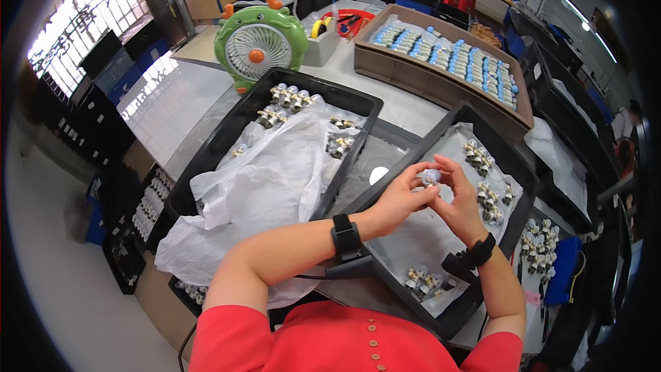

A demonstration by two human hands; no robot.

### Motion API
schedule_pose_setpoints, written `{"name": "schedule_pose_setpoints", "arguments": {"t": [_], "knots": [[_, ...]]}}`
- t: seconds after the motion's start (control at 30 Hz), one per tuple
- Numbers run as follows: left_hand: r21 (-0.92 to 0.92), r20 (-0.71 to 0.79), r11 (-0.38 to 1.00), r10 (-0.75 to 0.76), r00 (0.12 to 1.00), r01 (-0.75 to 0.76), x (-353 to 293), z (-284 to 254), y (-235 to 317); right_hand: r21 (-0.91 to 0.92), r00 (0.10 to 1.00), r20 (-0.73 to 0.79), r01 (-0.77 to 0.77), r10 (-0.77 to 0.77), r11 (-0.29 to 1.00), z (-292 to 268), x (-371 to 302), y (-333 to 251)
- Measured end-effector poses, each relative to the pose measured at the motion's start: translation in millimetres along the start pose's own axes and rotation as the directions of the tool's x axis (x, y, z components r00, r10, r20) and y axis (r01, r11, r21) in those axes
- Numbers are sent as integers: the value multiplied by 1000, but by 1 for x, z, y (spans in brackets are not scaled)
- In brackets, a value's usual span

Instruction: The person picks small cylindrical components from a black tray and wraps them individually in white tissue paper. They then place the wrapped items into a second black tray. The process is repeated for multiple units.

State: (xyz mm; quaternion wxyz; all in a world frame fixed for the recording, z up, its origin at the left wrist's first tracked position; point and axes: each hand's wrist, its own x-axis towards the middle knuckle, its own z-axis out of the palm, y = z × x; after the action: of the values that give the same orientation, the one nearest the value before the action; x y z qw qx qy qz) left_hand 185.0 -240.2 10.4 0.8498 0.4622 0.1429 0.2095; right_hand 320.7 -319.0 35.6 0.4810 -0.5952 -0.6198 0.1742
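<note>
At 3 o'clock, above smooth-sided black tray (507,148) and thin pale paper (423,244), your left hand (394,203) and right hand (460,205) closely pinch 1 small rounded whitish piece (431,178).

Piece (431,178) at 3 o'clock is showing pale lilac; fan (257,56) at 11, green, orange; shirt (327,337) at 6, red.

No words or numbers can be read. Small white labels (100,118) stand on the stacked black boxes (82,134) at the left, too small to make out. A pale tag (538,69) on the end of a black crate (566,100) at the right is just as illegible. Whether the pink slip (531,297) at the lower right bears writing cannot be told.
</note>
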Motion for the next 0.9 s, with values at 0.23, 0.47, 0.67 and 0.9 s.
{"name": "schedule_pose_setpoints", "arguments": {"t": [0.23, 0.47, 0.67, 0.9], "knots": [[81, 23, 990, 114, 993, -116, -2, 4, 6, -49, 996, 49, 77, -75, 996, -9, -1, -3], [26, 11, 997, 77, 997, -77, -3, 7, 12, -98, 992, 94, 95, -86, 991, -15, 0, -8], [49, 45, 995, 90, 995, -92, -5, 9, 16, -121, 992, 72, 114, -106, 986, -13, -1, -7], [42, 55, 991, 122, 991, -124, -6, 11, 16, -127, 992, 47, 126, -121, 984, -12, -1, -8]]}}
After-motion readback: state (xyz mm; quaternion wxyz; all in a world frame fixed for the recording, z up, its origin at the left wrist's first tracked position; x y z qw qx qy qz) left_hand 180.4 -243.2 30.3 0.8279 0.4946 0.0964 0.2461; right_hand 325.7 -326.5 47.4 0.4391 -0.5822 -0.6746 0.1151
